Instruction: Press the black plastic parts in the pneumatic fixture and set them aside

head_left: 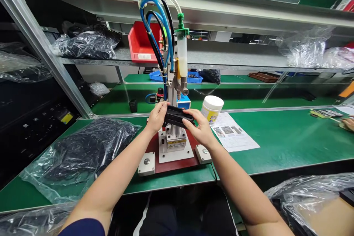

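Note:
A black, elongated plastic part [177,115] with a channel along it is held level between my two hands. My left hand [158,117] grips its left end, fingers closed round the edge. At its right end my right hand [199,126] pinches it between thumb and fingers. The part is just in front of a bench press [174,88] with a clear syringe [181,53] of pale fluid mounted on its column. Below the part is the press's metal base block [176,143] with a yellow warning label. The part's underside is hidden.
Two button boxes [146,163] flank the red base plate [166,166]. A white tub [212,108] stands on a printed sheet [238,136] at the right. Bagged black parts [85,147] lie at the left. A red bin [141,40] sits on the shelf. Another person's hand [348,123] shows far right.

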Tool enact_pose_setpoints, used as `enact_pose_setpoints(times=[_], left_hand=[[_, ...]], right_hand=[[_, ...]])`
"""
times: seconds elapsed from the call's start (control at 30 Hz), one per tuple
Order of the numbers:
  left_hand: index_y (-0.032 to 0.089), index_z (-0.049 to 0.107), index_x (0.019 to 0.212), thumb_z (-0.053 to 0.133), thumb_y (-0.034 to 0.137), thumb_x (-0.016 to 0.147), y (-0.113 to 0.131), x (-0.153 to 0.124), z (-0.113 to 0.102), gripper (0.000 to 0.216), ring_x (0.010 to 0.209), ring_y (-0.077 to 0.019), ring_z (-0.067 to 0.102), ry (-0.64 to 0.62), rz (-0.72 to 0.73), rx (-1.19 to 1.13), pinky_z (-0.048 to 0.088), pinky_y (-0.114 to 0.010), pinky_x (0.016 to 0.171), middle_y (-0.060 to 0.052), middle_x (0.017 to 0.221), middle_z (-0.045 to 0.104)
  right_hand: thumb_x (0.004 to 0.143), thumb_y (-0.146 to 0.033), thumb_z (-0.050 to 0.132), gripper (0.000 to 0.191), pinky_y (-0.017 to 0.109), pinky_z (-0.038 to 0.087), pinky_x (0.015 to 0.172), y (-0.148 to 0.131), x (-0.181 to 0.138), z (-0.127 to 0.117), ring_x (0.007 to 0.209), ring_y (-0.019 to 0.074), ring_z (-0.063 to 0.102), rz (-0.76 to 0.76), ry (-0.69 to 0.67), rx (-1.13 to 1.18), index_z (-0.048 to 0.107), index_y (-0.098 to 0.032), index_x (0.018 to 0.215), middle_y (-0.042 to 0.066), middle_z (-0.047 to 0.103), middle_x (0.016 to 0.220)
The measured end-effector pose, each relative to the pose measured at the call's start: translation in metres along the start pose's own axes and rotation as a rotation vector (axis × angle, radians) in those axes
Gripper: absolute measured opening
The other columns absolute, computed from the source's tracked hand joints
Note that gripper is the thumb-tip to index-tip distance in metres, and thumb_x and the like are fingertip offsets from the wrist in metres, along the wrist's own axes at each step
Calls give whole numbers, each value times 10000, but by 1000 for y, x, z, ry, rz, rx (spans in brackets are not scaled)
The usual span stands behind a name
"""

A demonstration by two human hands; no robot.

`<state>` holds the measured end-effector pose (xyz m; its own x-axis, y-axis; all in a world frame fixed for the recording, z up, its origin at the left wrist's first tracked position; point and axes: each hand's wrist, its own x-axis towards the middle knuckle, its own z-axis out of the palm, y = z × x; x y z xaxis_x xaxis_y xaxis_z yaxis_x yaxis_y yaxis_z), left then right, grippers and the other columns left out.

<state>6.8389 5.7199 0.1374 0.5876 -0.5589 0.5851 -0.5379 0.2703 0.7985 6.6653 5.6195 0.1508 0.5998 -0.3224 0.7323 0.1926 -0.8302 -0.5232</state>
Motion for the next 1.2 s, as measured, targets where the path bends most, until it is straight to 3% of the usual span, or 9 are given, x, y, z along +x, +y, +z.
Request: enact_pose_setpoints(times=[0.17,0.33,0.53,0.77,0.9,0.97,1.07,1.13,1.2], left_hand=[[195,612,974,372,495,932,0,-7,9,386,770,-181,515,20,-37,-109,390,-275,693,-36,863,587],[185,615,916,342,402,926,-3,-6,17,349,837,-196,530,112,33,-47,390,-286,753,-45,891,610],[183,633,884,319,364,909,-5,-3,19,364,795,-200,533,114,-6,-33,388,-292,699,-47,868,632],[186,635,866,320,419,900,-5,-2,21,394,828,-209,550,145,20,-37,404,-297,742,-54,881,640],[185,647,859,386,507,883,-5,-2,19,416,876,-214,554,124,0,-92,410,-297,790,-60,922,644],[191,655,936,454,542,862,-4,-4,17,412,884,-201,562,105,-58,-211,429,-285,788,-55,969,642],[220,610,1120,487,646,832,-3,-9,13,528,809,-176,584,32,-253,-506,464,-264,694,-43,951,638],[205,604,1100,489,709,804,-2,-13,11,595,736,-172,588,-24,-404,-643,463,-258,611,-43,869,634],[182,613,964,533,710,781,-1,-16,12,565,670,-169,580,-21,-500,-700,444,-255,544,-38,785,622]], right_hand=[[892,-263,557,229,418,459,1014,-3,-7,7,1169,228,561,-87,55,3,617,-186,1100,134,588,1255],[872,-247,550,135,432,496,937,4,-6,22,1091,245,595,-180,210,-43,610,-187,978,140,626,1156],[892,-293,507,110,461,511,889,13,-11,37,1019,258,624,-138,350,-73,585,-219,871,119,650,1095],[887,-323,495,126,481,499,925,14,-12,43,1038,266,621,-119,380,-60,563,-221,856,133,646,1103],[885,-335,495,156,468,494,956,10,-11,37,1066,257,611,-125,327,-26,584,-211,915,137,645,1105],[888,-332,511,230,455,480,988,9,-14,32,1119,248,588,-123,272,-2,590,-196,1056,141,630,1161],[861,-372,587,529,435,501,971,10,-23,27,1163,250,566,-17,245,49,459,-164,1330,170,548,1313],[834,-416,632,615,422,530,931,12,-29,25,1130,255,590,106,243,98,439,-153,1355,175,552,1314],[826,-451,639,566,405,559,882,12,-32,24,1048,249,637,201,202,194,501,-150,1284,157,622,1217]])
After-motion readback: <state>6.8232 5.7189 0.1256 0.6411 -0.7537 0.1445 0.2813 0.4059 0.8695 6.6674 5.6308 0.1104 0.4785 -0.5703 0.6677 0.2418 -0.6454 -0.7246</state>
